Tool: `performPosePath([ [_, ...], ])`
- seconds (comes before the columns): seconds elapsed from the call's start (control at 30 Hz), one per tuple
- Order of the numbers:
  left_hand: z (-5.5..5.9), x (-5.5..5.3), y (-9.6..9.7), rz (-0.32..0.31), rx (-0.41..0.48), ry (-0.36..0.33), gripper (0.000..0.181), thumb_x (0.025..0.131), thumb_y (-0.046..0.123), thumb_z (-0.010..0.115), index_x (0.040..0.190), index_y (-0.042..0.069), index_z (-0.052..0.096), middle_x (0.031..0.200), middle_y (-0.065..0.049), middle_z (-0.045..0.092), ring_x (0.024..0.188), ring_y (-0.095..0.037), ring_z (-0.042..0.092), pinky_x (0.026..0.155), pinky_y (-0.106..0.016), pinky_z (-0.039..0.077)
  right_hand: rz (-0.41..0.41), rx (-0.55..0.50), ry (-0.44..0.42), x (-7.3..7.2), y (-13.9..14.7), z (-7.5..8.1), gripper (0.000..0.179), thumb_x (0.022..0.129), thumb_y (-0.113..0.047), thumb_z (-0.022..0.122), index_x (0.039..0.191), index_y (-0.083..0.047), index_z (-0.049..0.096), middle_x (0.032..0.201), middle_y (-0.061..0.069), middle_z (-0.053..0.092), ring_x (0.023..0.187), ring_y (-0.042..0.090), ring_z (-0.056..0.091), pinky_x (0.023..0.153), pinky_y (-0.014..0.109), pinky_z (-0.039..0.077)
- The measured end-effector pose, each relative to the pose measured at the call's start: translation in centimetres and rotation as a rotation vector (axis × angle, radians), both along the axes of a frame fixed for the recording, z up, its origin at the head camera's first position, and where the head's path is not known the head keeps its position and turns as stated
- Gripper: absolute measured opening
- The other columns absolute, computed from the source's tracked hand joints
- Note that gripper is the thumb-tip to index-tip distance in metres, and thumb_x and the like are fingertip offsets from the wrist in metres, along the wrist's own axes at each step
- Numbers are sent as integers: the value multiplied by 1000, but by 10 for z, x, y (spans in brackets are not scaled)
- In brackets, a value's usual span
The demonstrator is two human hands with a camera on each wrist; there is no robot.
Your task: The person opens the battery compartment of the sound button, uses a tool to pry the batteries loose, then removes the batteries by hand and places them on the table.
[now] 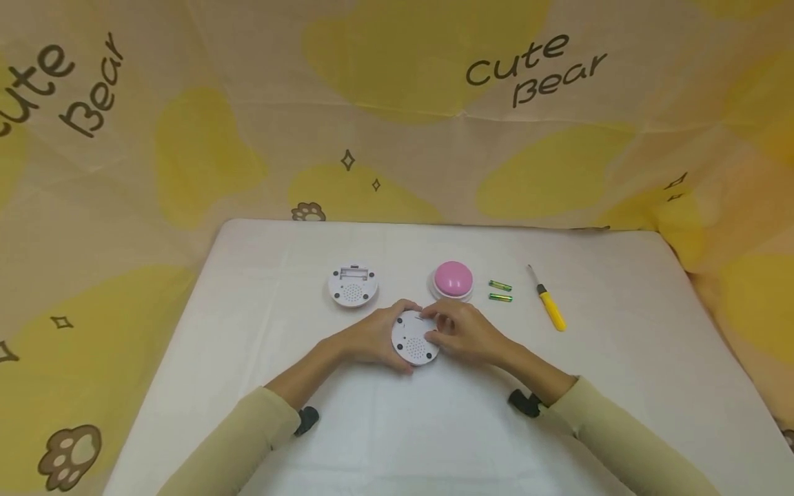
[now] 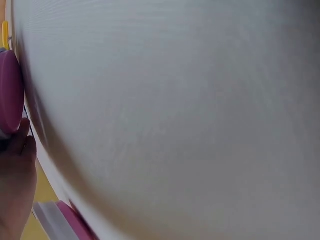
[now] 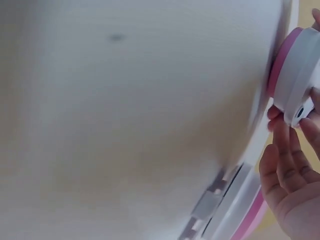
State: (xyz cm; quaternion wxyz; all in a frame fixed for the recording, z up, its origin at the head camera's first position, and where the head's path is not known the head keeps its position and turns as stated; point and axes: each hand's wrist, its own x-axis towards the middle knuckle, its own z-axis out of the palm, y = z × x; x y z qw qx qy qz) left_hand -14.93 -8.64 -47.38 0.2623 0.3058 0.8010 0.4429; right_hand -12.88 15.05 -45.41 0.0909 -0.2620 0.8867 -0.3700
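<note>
A round sound button (image 1: 414, 348) is held bottom up above the table, its white underside with speaker holes and dark feet facing me. My left hand (image 1: 377, 335) grips its left edge, thumb below and fingers above. At its upper right, the thumb and bent forefinger of my right hand (image 1: 466, 332) touch the underside and cover part of it. In the right wrist view the pink dome (image 3: 285, 57) of the held button faces down to the table. The left wrist view catches the same dome (image 2: 10, 92) at its left edge.
Left of the hands, a second sound button (image 1: 353, 295) lies upside down with its battery compartment open. A third (image 1: 453, 278) stands dome up just behind the right hand. Two green batteries (image 1: 500, 297) and a yellow-handled screwdriver (image 1: 551, 309) lie at right on the white-covered table (image 1: 397, 441).
</note>
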Motion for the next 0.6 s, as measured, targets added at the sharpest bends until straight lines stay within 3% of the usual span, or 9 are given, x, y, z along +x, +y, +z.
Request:
performPosePath([
  [0.27,-2,1,2,46,35,4,104,61,22,96,141,16,31,119,4,60,102,-8,60,92,-29,47,-37,10,-21,-5,-10,5,35,86,-11,76,120,-10,67,106,-2,64,95,18,56,81,32,51],
  [0.6,-2,0,3,67,10,58,107,62,25,96,148,12,34,131,1,54,112,-11,54,100,-32,44,-71,-16,-78,-7,-18,9,33,86,-9,75,118,-8,67,111,3,63,98,20,56,84,35,51],
])
